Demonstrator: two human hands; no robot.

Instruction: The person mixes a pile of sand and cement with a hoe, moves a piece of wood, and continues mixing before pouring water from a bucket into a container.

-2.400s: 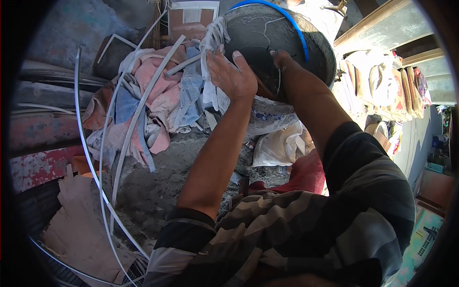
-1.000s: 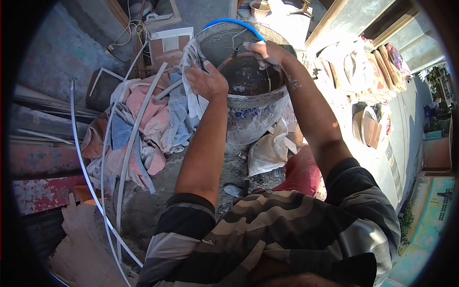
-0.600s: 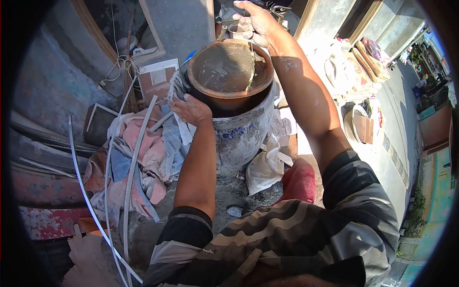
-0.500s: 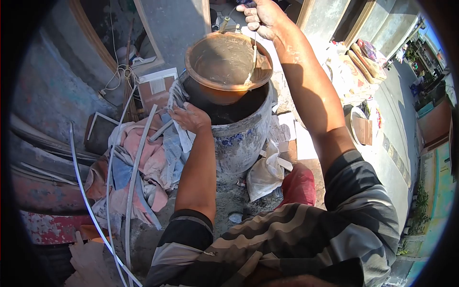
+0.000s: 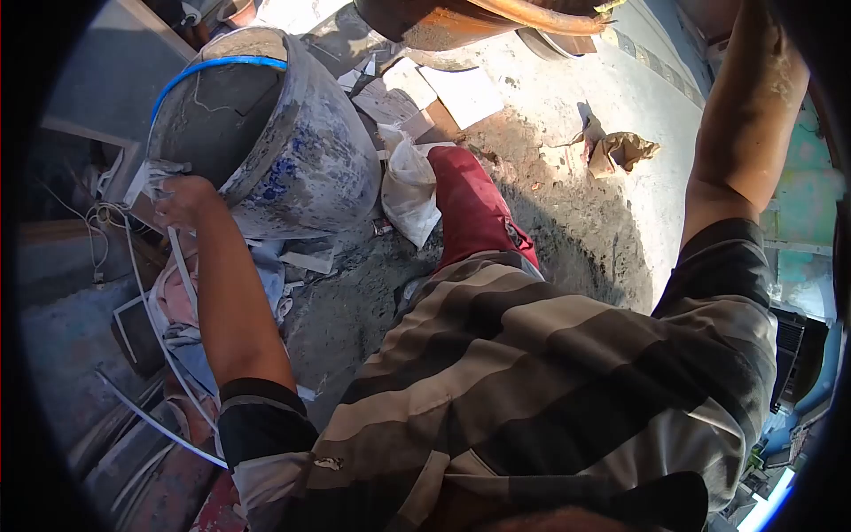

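Note:
A large cement-smeared drum (image 5: 328,151) with a blue band (image 5: 222,62) at its rim stands at the upper left. My left hand (image 5: 186,202) is closed at the near-left side of that rim, on a pale rag (image 5: 160,177) draped there. Part of its fingers is hidden by the rag. At the top edge, a brown-orange bucket (image 5: 417,25) is cut off by the frame, its thick rim (image 5: 541,19) facing right. What it holds cannot be seen. My right forearm (image 5: 753,97) reaches up at the far right, and its hand lies outside the view.
A white sack (image 5: 409,191) leans by my leg in red trousers (image 5: 474,199). Torn brown paper (image 5: 625,151) and white tile-like sheets (image 5: 461,96) lie on the rough ground. Long pale strips (image 5: 164,421) and crumpled cloths (image 5: 182,306) are at the left.
The bucket has left the drum's mouth and moved right, with my right arm swinging right until its hand left view. My left hand stays at the rim. The view has turned right.

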